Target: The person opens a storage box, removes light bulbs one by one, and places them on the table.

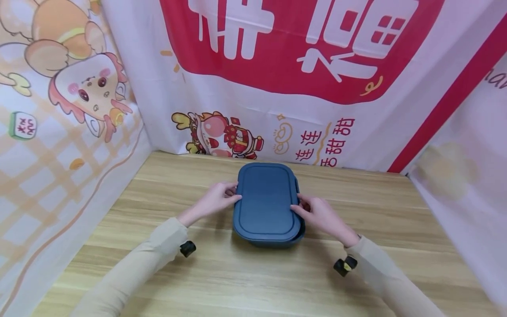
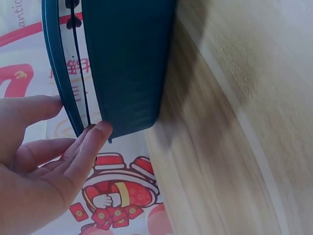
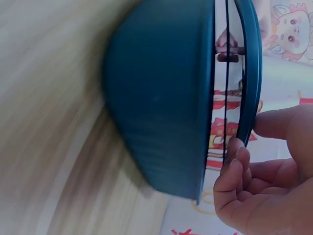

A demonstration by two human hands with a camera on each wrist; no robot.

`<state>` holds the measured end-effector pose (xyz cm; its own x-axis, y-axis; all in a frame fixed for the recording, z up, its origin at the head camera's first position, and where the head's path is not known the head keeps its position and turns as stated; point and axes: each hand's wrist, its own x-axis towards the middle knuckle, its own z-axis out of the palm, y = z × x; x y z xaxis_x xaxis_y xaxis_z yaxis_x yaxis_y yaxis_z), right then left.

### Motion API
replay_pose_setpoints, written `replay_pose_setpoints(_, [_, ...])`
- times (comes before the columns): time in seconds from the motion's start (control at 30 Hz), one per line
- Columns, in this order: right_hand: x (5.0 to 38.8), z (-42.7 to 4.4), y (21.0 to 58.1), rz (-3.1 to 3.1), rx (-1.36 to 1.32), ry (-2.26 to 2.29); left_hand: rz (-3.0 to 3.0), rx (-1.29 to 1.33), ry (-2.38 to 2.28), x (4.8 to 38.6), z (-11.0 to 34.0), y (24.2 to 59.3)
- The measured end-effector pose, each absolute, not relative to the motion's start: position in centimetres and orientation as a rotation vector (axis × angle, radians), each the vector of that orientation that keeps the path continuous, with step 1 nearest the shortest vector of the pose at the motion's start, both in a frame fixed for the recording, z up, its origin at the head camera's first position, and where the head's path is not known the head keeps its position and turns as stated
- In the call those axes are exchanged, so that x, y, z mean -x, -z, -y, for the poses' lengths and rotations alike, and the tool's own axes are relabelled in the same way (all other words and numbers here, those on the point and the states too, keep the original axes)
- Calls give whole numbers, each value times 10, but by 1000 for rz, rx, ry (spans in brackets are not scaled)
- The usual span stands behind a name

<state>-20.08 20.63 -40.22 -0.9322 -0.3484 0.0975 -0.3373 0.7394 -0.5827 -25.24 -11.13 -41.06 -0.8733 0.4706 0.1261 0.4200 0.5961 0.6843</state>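
A dark blue rectangular lid with rounded corners is held over a matching blue box on the table. The wrist views show a gap between the lid and the box's rim, with a thin dark line in it that I cannot identify. My left hand pinches the lid's left edge, thumb on top and fingers beneath. On the opposite edge, my right hand pinches the lid the same way. In the head view the lid sits slightly off the box, whose wall shows at the right and front. The box's inside is hidden.
The box stands on a wood-grain table. Behind it hangs a white and red printed cloth; more printed cloth lines the left side. Each sleeved wrist carries a small black device.
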Motion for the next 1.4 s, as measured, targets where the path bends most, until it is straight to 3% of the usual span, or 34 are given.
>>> replay_pose_setpoints(1.03, [202, -128, 388, -2760, 773, 854, -2849, -459, -1127, 241, 178, 399])
replay_pose_setpoints(1.4, [205, -91, 383, -2676, 668, 842, -2910, -404, -1081, 238, 205, 397])
